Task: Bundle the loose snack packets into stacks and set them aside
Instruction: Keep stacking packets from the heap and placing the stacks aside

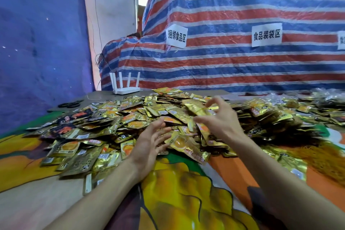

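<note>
Blue tarp (37, 43) is hanging to the left of the packet heap (112, 119). Black-handled scissors (70, 104) are lying just off the heap's far-left corner. White four-antenna router (126, 88) is sitting right behind the heap's far edge.

The heap is sprawling across the printed tablecloth (177, 188): loose gold snack packets overlapping at all angles. A few dark red-and-black packets (74, 116) are mixing in on the heap's left side.

Left hand (149, 143) is reaching in at the heap's near edge. Its fingers are straight and spread, with the fingertips over the packets. Can't tell if they're touching.

One orange-window packet (184, 147) is lying at the heap's near edge.

Right hand (218, 117) is hovering over the heap's middle. Its fingers are curling claw-like and the thumb is sticking out leftward. Gold packets are showing in the gap between thumb and fingers. Motion blur there, so can't tell whether it's actually gripping them.

Red-white-blue striped tarp (242, 65) is hanging behind the heap. Two white paper signs (176, 36) (266, 34) with Chinese characters are sticking to it.

A brown fringed thing (324, 157) is lying at the heap's right end, too blurred to identify.
</note>
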A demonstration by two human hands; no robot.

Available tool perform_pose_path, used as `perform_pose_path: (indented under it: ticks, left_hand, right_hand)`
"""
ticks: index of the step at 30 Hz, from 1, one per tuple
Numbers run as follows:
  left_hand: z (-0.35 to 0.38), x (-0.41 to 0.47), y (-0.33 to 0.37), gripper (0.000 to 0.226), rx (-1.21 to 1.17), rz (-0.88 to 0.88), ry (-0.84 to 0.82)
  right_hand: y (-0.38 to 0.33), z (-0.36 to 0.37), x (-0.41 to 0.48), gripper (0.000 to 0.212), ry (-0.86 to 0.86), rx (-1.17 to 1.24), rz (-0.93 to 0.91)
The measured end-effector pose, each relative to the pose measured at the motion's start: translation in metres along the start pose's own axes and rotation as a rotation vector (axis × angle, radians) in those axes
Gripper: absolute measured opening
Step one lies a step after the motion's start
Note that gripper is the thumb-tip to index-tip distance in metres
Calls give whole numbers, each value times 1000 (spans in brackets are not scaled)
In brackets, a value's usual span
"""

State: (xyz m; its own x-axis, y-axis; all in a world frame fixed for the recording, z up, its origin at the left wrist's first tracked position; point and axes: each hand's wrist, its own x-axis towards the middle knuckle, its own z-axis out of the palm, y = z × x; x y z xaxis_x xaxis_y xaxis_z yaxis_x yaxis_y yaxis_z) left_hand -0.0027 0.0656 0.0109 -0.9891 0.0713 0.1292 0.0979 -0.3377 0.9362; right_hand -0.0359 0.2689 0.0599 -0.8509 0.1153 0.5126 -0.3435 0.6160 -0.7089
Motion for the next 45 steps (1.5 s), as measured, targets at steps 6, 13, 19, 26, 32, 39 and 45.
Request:
perform_pose_path:
  ticks: [6, 13, 19, 26, 32, 39, 45]
  left_hand:
    - [4, -3, -1, 53, 138, 3, -49]
    - [-2, 6, -3, 13, 216, 74, 120]
    - [-6, 6, -7, 12, 677, 353, 148]
    - [-15, 0, 13, 15, 1129, 493, 162]
    - [-63, 27, 55, 44, 1660, 194, 352]
    - [-119, 47, 31, 80, 1594, -72, 483]
    - [-123, 49, 23, 56, 1675, 52, 543]
  right_hand:
    - [48, 3, 45, 36, 195, -508, 100]
    - [66, 19, 35, 33, 199, -559, 65]
    - [40, 12, 23, 36, 223, -353, -97]
    - [3, 32, 7, 65, -592, -423, -286]
    - [0, 73, 24, 73, -572, -639, -96]
    - [-5, 131, 53, 74, -411, -449, 121]
    - [1, 148, 63, 50, -296, -678, 107]
